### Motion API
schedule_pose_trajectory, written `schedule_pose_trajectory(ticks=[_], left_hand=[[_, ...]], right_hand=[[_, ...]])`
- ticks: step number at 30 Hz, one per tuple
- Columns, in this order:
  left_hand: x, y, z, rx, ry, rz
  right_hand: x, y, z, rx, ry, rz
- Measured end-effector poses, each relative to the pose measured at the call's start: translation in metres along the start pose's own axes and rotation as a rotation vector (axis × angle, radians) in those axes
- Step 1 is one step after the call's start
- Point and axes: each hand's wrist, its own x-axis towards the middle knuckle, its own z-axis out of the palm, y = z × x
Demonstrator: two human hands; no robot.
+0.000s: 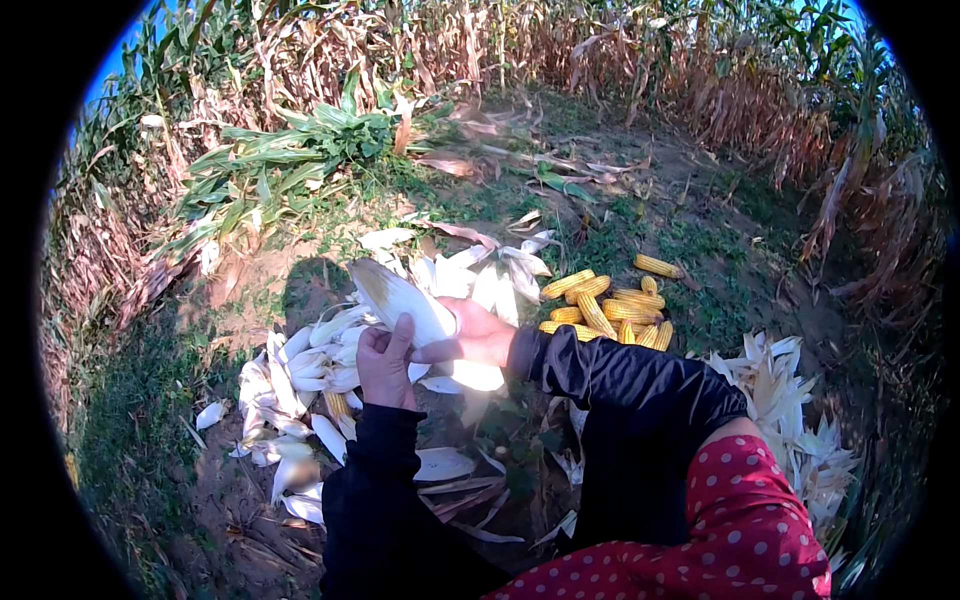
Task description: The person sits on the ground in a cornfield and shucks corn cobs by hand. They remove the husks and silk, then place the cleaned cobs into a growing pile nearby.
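Note:
An ear of corn (392, 298) in its pale husk slants between my hands, its tip pointing to the far left. My right hand (472, 330) grips it from the right side, fingers wrapped round the husk. My left hand (388, 368) is closed against its near-left side, thumb raised along the husk; its fingertips are partly hidden. Below the hands hangs a bright, sunlit piece of husk (472, 375). To the left and beneath lies a heap of ears in pale husks (318, 365). Bare yellow cobs (608, 312) are piled to the right, beyond my right forearm.
Loose stripped husks (780, 400) lie in a heap at the right, near my red dotted clothing (740, 500). More pale husks (500, 275) are spread behind my hands. Cut green leaves (310, 150) lie farther back, and dry standing corn stalks (600, 50) border the ground.

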Motion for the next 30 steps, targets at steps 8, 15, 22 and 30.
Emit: schedule_pose_trajectory(ticks=[8, 15, 22, 30], left_hand=[[-0.006, 0.006, 0.005, 0.022, 0.012, 0.006], [-0.004, 0.006, 0.002, 0.025, -0.044, -0.008], [0.001, 0.007, -0.004, -0.055, -0.05, -0.022], [0.01, -0.005, -0.024, 0.011, -0.087, 0.086]], right_hand=[[0.007, 0.013, -0.004, -0.001, 0.0, -0.007], [0.009, 0.018, -0.007, -0.023, -0.007, -0.013], [0.007, 0.013, -0.003, -0.011, -0.002, -0.028], [0.003, 0.0, -0.002, -0.027, 0.018, 0.027]])
